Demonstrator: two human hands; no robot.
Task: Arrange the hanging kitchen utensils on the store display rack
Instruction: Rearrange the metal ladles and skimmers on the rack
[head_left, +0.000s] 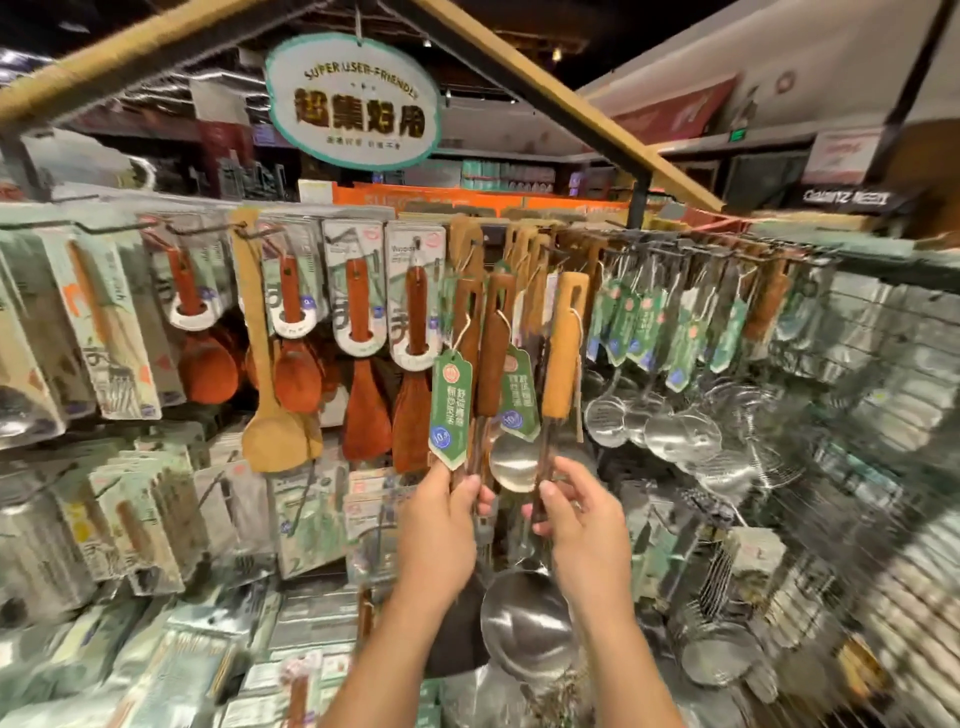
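Setting: a store aisle, dim ceiling, shelving behind. The display rack (675, 244) spans the view, a wire rail with hooks under a sloped wooden frame (571, 104). An oval hanging sign (353, 101) reads "SUPER USER-FRIENDLY" above large Chinese characters. Carded wooden spatulas (363, 332) hang left; steel skimmers (680, 431) hang right. At centre hang wooden-handled ladles (563, 343) bearing green tags (451, 405) marked "10". Left hand (439, 540): grip closed around the ladle shafts beneath a tag. Right hand (587, 525): fingers pinching a neighbouring ladle's shaft.
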